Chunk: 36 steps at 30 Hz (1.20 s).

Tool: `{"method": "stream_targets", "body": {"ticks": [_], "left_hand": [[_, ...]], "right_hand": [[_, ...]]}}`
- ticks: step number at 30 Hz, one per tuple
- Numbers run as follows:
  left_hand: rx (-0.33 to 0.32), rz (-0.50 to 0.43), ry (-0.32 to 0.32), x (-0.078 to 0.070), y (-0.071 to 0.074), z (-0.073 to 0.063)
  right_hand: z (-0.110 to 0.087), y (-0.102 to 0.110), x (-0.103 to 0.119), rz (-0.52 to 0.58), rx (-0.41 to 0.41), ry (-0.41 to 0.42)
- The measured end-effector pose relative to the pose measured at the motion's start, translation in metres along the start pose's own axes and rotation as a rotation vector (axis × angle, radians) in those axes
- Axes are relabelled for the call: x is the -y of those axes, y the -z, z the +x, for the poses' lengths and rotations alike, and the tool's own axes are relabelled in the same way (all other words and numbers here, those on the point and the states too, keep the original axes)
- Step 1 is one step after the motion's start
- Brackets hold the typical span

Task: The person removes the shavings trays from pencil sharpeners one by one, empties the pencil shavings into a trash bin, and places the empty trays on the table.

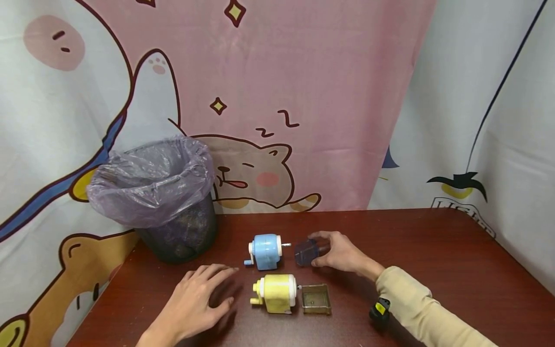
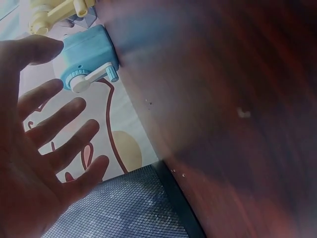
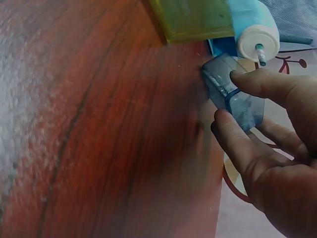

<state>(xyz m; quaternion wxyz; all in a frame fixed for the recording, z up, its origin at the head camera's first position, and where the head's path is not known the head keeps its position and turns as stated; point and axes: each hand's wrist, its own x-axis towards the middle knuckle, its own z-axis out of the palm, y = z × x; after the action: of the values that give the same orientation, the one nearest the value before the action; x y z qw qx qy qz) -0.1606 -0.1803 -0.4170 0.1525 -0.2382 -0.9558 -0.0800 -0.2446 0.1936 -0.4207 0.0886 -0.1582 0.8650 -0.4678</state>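
My right hand (image 1: 340, 253) pinches a clear blue shavings drawer (image 3: 230, 87) between thumb and fingers, right of the blue crank pencil sharpener (image 1: 266, 251). That sharpener stands upright, its crank to the left; a short thin rod sticks out on its right. Nearer to me stands a yellow crank pencil sharpener (image 1: 279, 293), also with a thin rod on the right. Beside it lies a smoky yellow shavings drawer (image 1: 316, 312), open side up. My left hand (image 1: 197, 296), fingers spread and holding nothing, is left of the yellow sharpener, apart from both sharpeners.
A black mesh waste bin (image 1: 191, 231) lined with a lilac plastic bag (image 1: 151, 188) stands at the back left. The dark red wooden table (image 1: 433, 270) ends at a printed cloth backdrop (image 1: 338, 96). A black device (image 1: 379, 311) sits at my right sleeve.
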Motion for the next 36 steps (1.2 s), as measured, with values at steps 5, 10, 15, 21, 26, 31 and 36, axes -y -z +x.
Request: {"method": "stream_targets", "body": {"ticks": [5, 10, 15, 21, 26, 31, 36], "left_hand": [[0.036, -0.019, 0.036, 0.002, 0.001, 0.0], [0.022, -0.001, 0.029, 0.003, 0.002, -0.002], [0.013, 0.005, 0.02, 0.004, 0.003, -0.002], [0.036, -0.008, 0.033, 0.004, 0.005, 0.0], [0.034, -0.006, 0.028, 0.004, 0.005, 0.0], [0.018, 0.002, 0.015, 0.003, 0.004, -0.001], [0.017, 0.009, 0.016, 0.003, 0.004, -0.002]], "right_hand": [[0.002, -0.006, 0.003, -0.019, 0.002, -0.003], [0.003, -0.008, 0.007, -0.045, 0.005, 0.007], [0.003, -0.01, 0.007, -0.057, 0.006, 0.017], [0.003, -0.013, 0.007, -0.071, -0.003, 0.029], [0.003, -0.014, 0.007, -0.072, -0.003, 0.031], [0.002, -0.014, 0.007, -0.06, 0.003, 0.034], [0.001, -0.014, 0.007, -0.061, 0.012, 0.034]]}}
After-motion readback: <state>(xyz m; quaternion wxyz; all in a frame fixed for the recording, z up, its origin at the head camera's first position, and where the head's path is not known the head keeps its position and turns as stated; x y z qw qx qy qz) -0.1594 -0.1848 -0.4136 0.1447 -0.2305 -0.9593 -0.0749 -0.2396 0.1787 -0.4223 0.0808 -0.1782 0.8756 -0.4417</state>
